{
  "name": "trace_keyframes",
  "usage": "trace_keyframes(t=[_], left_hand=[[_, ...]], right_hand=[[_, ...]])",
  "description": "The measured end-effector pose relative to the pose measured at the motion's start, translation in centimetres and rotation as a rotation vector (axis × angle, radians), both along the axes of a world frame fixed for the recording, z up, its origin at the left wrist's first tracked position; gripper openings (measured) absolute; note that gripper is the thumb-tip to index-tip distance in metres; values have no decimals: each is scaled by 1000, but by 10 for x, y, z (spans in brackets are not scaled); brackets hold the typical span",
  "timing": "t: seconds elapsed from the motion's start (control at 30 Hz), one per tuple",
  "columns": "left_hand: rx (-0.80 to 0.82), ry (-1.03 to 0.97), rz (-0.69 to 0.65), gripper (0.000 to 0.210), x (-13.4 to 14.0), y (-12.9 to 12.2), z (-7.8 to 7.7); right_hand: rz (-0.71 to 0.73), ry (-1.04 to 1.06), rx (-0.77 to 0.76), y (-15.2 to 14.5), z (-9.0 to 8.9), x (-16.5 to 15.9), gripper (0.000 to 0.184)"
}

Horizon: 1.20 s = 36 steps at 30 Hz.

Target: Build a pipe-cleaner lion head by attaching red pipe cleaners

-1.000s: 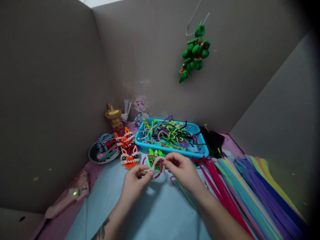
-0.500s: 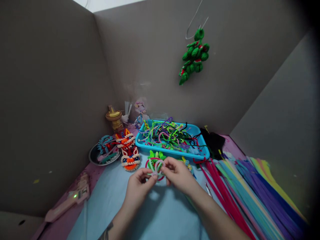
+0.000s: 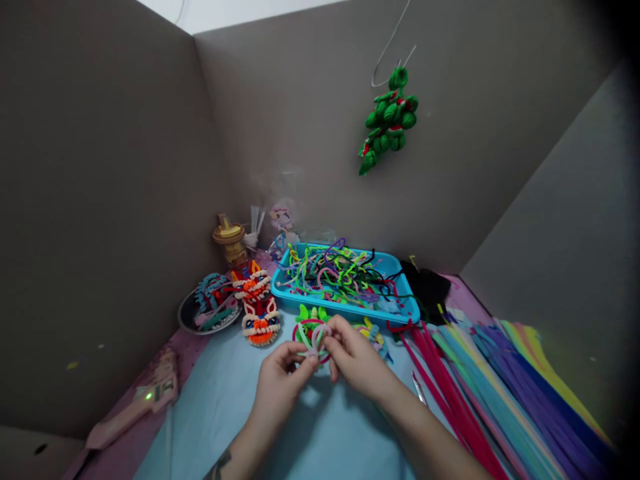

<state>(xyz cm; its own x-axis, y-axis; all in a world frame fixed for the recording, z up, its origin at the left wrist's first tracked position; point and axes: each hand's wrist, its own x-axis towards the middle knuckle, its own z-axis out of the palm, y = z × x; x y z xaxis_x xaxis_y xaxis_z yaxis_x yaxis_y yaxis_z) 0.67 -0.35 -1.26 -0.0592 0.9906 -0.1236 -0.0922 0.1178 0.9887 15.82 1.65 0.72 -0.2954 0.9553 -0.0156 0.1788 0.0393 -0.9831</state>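
My left hand (image 3: 286,373) pinches the lower part of a looped pipe-cleaner piece (image 3: 314,341), made of pale lilac, light green and crimson stems. On its right side, my right hand (image 3: 351,353) grips a lilac loop between thumb and fingers. Both hands hold the piece just above the light blue work sheet (image 3: 320,433). Behind it lies a bright green pipe-cleaner figure (image 3: 311,313), partly covered by the piece. A yellow and blue pipe-cleaner figure (image 3: 374,337) shows beyond my right hand.
A blue tray (image 3: 345,310) of tangled stems stands behind. Orange and cream lion-like figures (image 3: 261,323) and a metal bowl (image 3: 187,320) sit left, with a pink glue gun (image 3: 133,410) nearer. Bundled stems (image 3: 505,380) and scissors-like metal tool (image 3: 419,388) lie right. Green ornament (image 3: 393,117) hangs on the wall.
The view has shifted slightly. Both hands keep hold of the looped piece, with little visible change in its shape.
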Motion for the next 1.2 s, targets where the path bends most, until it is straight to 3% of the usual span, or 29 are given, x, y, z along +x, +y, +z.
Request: trace_keyframes(t=[0.23, 0.3, 0.43, 0.57, 0.87, 1.0, 1.2], left_hand=[[105, 218, 79, 20, 3, -6, 2], [111, 221, 85, 21, 3, -6, 1], [31, 70, 68, 28, 4, -3, 0], [-79, -119, 13, 39, 3, 2, -2], [-122, -170, -60, 41, 0, 2, -5], [-94, -129, -28, 41, 0, 2, -4], [-8, -18, -35, 35, -1, 2, -8]], right_hand=[[-52, -74, -12, -1, -2, -4, 4], [-51, -74, -39, -2, 0, -4, 14], [42, -52, -81, -5, 8, -2, 45], [72, -7, -125, -6, 9, 0, 61], [26, 81, -116, -3, -2, -3, 57], [25, 64, -74, -3, 0, -3, 50], [4, -5, -135, -3, 3, -3, 50]])
